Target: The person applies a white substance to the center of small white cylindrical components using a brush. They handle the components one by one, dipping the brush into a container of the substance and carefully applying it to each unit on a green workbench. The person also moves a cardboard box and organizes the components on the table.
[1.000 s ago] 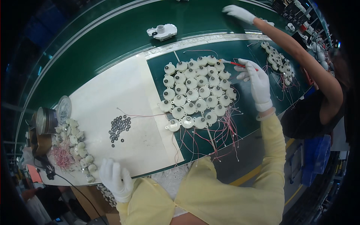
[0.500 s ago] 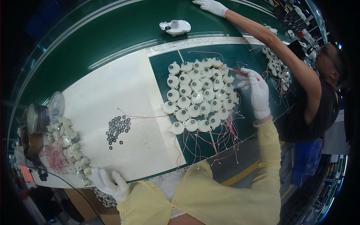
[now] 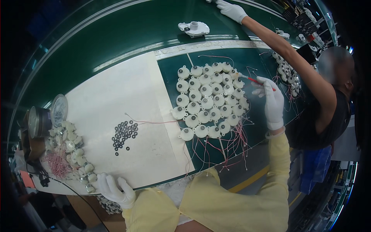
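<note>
In white gloves, my right hand (image 3: 273,104) pinches a thin red-handled brush (image 3: 255,80). Its pale tip reaches the far right corner of a block of round cream-white motor housings (image 3: 206,102), each with a dark ring at its centre. Whether the tip touches a housing I cannot tell. Pink and white wires (image 3: 237,141) trail from the block's near side. My left hand (image 3: 116,190) rests at the table's near edge with its fingers apart, holding nothing. Beside it lies a heap of similar housings (image 3: 75,149) with tangled wires.
Small black rings (image 3: 124,133) lie loose on the white sheet (image 3: 104,96). Round tins (image 3: 38,121) stand at far left. A white moulded part (image 3: 194,29) sits on the green conveyor (image 3: 127,34). A co-worker's gloved hand (image 3: 232,11) reaches over it from the right, near more wired housings (image 3: 288,75).
The white part on the conveyor has moved right, and the co-worker's hand has shifted right too. The view has shifted slightly. My right hand keeps the brush at the same corner; my left stays put.
</note>
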A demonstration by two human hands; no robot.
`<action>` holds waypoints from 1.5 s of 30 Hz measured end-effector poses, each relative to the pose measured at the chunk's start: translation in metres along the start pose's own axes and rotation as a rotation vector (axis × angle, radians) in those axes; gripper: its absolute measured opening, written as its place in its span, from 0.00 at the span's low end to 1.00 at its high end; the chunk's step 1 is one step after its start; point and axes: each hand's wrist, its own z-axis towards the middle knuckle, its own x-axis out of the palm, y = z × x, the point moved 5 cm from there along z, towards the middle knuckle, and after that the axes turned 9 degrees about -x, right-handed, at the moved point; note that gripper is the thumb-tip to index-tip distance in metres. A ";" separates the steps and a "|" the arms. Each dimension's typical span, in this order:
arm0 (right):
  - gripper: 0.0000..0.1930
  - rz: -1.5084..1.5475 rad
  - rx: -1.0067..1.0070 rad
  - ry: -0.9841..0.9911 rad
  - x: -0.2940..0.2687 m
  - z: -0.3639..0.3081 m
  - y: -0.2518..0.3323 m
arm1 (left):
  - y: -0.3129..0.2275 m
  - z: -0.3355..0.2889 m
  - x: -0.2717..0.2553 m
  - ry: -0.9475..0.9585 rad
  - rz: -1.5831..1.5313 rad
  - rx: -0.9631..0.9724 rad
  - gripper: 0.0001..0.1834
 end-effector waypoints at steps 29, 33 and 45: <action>0.15 0.037 0.018 0.147 0.054 0.002 0.010 | 0.005 -0.004 0.002 0.008 -0.014 -0.009 0.25; 0.15 0.033 0.025 0.153 0.050 -0.002 0.004 | 0.004 -0.002 0.002 0.008 -0.015 0.006 0.25; 0.13 0.037 -0.019 0.176 0.045 -0.006 0.021 | 0.005 -0.004 0.002 0.016 -0.019 -0.007 0.24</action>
